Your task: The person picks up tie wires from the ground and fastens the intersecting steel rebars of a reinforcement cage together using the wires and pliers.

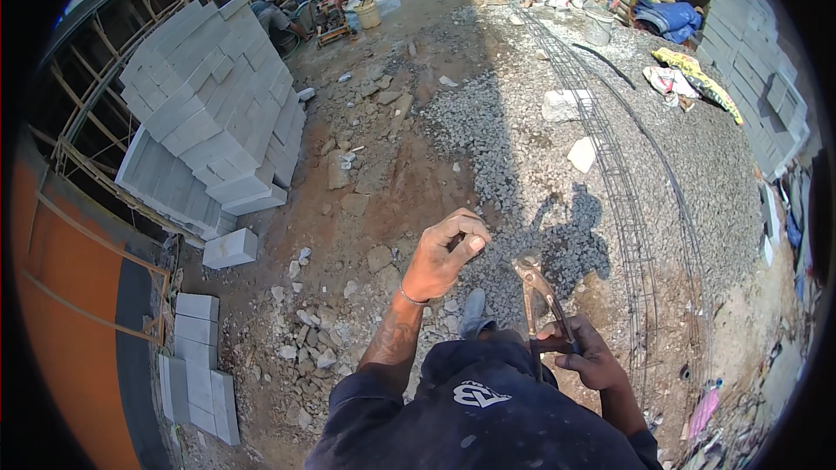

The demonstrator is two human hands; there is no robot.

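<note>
Dirt lane: open toward 12 o'clock from the left hand, barring loose stones.
Rebar cage: obstructs 2 o'clock, lying low.
Pincers: at 4 o'clock, in the right hand; gap between.
Rubble: low obstacle, 8 o'clock.
Block stack: tall barrier, 10 o'clock.

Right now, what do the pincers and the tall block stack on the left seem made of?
Pincers: probably steel, worn and dull, judging by the rust-brown patches.
Block stack: likely lightweight concrete, matte pale grey with crisp, square edges; exact mix unclear.
</note>
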